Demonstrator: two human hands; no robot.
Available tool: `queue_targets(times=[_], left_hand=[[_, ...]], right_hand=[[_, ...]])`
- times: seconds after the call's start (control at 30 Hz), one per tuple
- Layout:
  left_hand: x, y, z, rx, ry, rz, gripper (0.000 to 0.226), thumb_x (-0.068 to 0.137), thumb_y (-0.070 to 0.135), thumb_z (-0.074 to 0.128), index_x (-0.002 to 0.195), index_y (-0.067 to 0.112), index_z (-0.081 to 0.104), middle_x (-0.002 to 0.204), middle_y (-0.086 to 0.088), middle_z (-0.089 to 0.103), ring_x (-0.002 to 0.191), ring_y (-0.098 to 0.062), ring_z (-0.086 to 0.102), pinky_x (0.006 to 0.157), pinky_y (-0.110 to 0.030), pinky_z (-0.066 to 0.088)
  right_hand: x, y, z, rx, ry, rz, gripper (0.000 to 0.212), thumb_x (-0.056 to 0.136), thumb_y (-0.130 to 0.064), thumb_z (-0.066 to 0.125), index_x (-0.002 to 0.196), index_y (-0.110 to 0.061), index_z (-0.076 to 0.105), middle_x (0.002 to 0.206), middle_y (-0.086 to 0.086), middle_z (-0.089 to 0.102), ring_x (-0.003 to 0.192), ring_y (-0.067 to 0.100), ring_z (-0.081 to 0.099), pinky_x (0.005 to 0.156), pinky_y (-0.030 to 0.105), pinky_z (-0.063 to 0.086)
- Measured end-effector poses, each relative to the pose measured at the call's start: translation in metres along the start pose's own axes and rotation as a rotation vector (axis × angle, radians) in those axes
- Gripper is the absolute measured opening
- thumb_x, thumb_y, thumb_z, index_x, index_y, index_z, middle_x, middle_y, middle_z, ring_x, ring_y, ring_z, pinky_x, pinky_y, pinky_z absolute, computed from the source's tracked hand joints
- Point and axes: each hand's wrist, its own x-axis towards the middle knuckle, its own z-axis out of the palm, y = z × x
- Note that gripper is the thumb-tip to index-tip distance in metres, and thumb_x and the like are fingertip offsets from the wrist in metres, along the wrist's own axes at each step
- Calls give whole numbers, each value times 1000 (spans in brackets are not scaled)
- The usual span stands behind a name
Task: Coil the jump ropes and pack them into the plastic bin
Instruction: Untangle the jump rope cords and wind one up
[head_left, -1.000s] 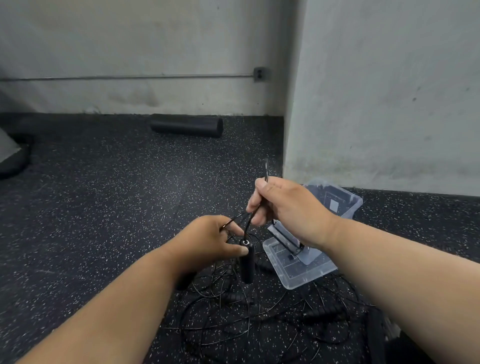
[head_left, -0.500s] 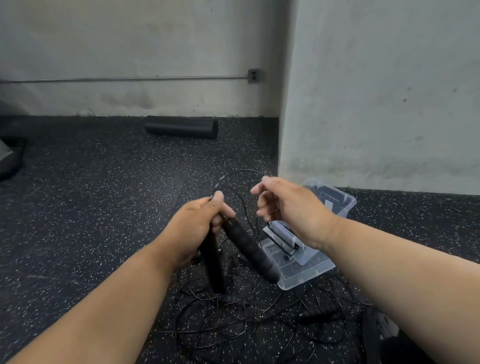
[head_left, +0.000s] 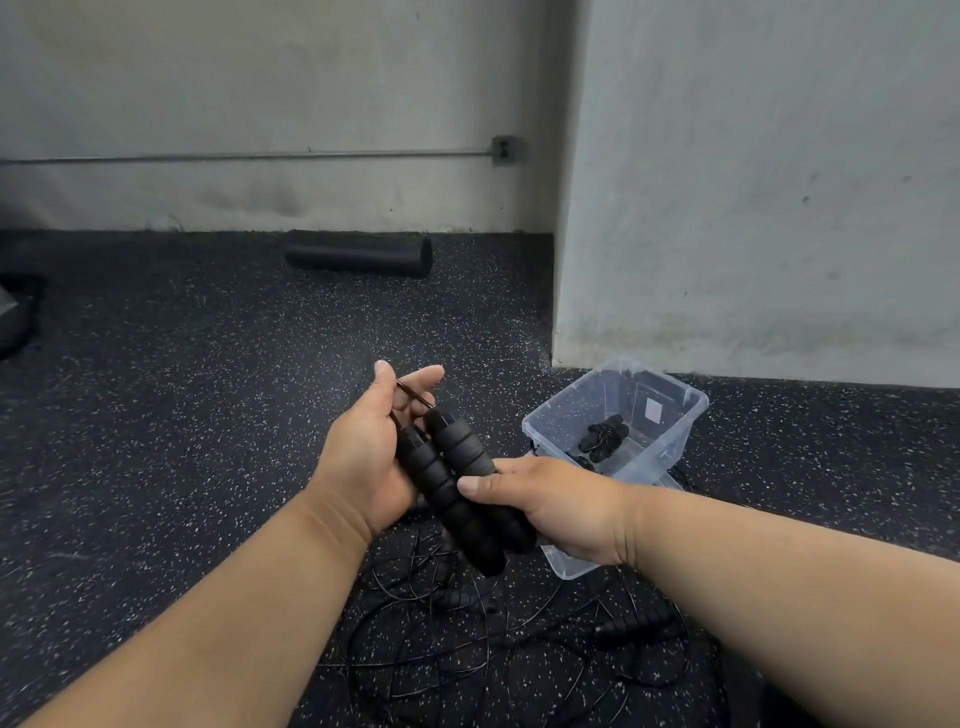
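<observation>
A person's left hand (head_left: 363, 457) and right hand (head_left: 561, 506) grip two black jump-rope handles (head_left: 457, 478) side by side above the floor, where the tangled cords (head_left: 467, 649) below could snag during coiling beside the plastic bin (head_left: 675, 441).

legible text: none | plastic bin (head_left: 691, 415), right of frame centre: pale rectangular label on its far inner wall, print too small to read | jump rope handles (head_left: 452, 467), frame centre: no marking readable | wall outlet box (head_left: 505, 150), upper centre: no writing visible
</observation>
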Motion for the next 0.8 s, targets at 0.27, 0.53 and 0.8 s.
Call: queue_targets(times=[0.27, 0.53, 0.8], left_hand=[[-2, -3, 4, -101, 18, 1, 48, 110, 48, 39, 91, 15, 69, 71, 2, 52, 62, -9, 52, 72, -31, 50], [-3, -4, 5, -73, 35, 10, 46, 110, 49, 41, 83, 19, 63, 71, 3, 52, 63, -10, 51, 72, -31, 50], [1, -5, -9, 461, 32, 71, 49, 109, 53, 43, 107, 17, 76, 92, -3, 64, 82, -16, 58, 80, -36, 50]], right_hand=[[-3, -7, 0, 119, -58, 96, 37, 102, -38, 61, 128, -10, 65, 118, 22, 74, 102, 36, 72, 78, 40, 61], [-8, -6, -1, 181, -184, 137, 26, 99, -26, 65, 120, -10, 64, 110, 23, 74, 95, 35, 74, 74, 41, 64], [-6, -21, -12, -598, 86, 29, 12, 93, -22, 74, 87, -20, 63, 73, -6, 69, 63, 12, 63, 62, 25, 51]])
